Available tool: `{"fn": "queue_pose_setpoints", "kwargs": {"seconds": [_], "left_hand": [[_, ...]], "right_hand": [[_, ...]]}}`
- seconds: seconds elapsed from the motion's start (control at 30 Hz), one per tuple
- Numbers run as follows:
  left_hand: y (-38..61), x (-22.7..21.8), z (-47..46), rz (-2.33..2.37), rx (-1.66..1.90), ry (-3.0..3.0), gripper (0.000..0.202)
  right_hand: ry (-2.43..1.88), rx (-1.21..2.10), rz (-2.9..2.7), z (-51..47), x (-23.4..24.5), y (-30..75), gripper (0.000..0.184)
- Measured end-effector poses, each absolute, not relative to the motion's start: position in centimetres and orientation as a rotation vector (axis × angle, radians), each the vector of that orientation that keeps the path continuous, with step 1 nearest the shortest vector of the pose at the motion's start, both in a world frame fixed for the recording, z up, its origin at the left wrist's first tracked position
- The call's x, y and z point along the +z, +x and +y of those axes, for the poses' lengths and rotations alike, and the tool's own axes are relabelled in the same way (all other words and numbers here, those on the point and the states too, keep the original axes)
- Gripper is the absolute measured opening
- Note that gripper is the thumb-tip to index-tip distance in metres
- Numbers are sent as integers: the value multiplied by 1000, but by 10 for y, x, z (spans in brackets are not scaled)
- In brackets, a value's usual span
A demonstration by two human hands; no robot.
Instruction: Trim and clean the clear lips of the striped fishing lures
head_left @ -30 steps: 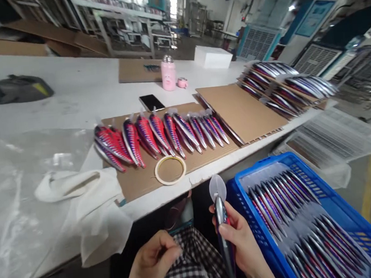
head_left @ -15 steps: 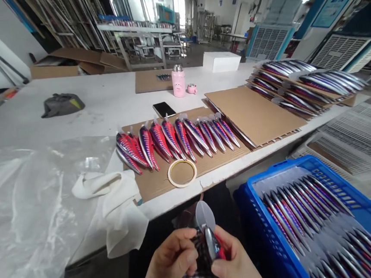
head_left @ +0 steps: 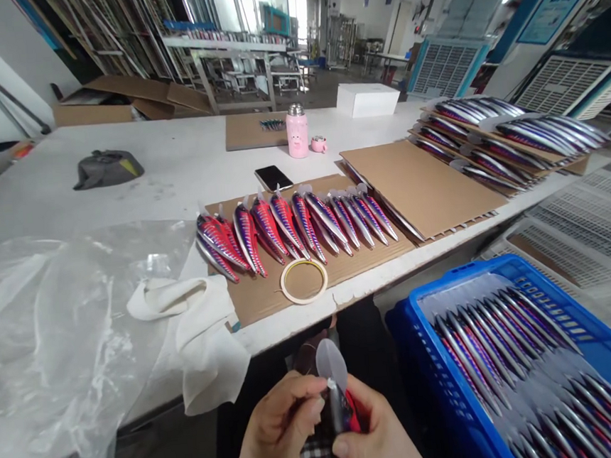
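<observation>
My right hand (head_left: 374, 437) grips a red, purple and silver fishing lure (head_left: 341, 411) upright over my lap, its clear lip (head_left: 330, 361) pointing up. My left hand (head_left: 280, 431) pinches at the lure's nose just under the lip, fingers closed on it. On the white table ahead, a row of several matching lures (head_left: 294, 224) lies on a cardboard sheet (head_left: 268, 293), with a roll of tape (head_left: 303, 280) in front of them. A blue crate (head_left: 436, 381) at my right holds several more lures (head_left: 514, 353).
White cloth (head_left: 197, 331) and clear plastic sheeting (head_left: 41, 330) cover the table's left. A phone (head_left: 274, 177), pink bottle (head_left: 297, 131), bare cardboard sheet (head_left: 419, 187) and stacked trays of lures (head_left: 511, 136) lie further back and right. A white box (head_left: 367, 99) stands behind.
My left hand came across from my lap and closed on the nose of the lure. The right hand brought the lure lower and closer. The view shifted slightly left.
</observation>
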State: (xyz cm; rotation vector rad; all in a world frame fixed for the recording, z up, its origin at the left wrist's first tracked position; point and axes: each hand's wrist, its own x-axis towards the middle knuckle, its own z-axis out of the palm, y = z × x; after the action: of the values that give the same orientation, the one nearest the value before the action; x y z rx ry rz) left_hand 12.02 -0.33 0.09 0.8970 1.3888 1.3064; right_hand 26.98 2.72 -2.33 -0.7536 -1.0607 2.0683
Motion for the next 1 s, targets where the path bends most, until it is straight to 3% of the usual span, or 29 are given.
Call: {"fn": "queue_pose_setpoints", "kwargs": {"seconds": [0.2,0.67,1.0], "left_hand": [[118,1,-5,1361,1317,812,17],[98,-8,-2,1591,1162,1192,6],[107,2,-2,1634,1326,846,3]], "right_hand": [[-622,2191,-872,29,-26,267,67],[-790,2187,-1092,30,-16,270,68],[-698,2188,-1034,26,-24,267,67]]}}
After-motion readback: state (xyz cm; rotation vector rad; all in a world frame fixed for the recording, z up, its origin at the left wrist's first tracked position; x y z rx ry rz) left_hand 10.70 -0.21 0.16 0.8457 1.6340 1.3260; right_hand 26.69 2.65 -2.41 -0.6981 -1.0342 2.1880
